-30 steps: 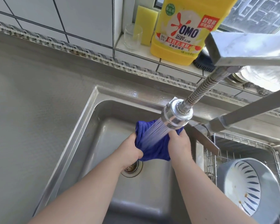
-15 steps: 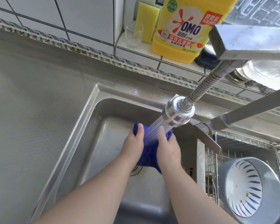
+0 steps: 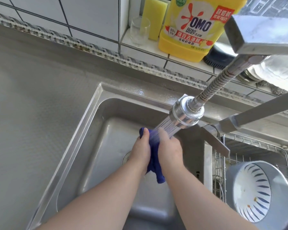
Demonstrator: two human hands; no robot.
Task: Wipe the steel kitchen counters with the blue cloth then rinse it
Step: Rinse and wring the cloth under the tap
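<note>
Stainless steel sink basin (image 3: 96, 163) sits beneath a chrome spray head (image 3: 186, 114) discharging water. Left hand (image 3: 140, 151) and right hand (image 3: 170, 151) press together, fingers curled, gripping the bunched blue cloth (image 3: 154, 159) between them.

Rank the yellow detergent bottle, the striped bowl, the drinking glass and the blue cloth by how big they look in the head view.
1. yellow detergent bottle, cropped at the top
2. striped bowl, nearer the camera, so unsure against the bottle
3. blue cloth, partly hidden by hands
4. drinking glass

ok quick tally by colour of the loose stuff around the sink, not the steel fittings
blue: 2, the wet blue cloth and the blue-striped ceramic bowl
yellow: 2, the yellow detergent bottle and the yellow sponge
clear: 1, the clear drinking glass
total: 5
</note>
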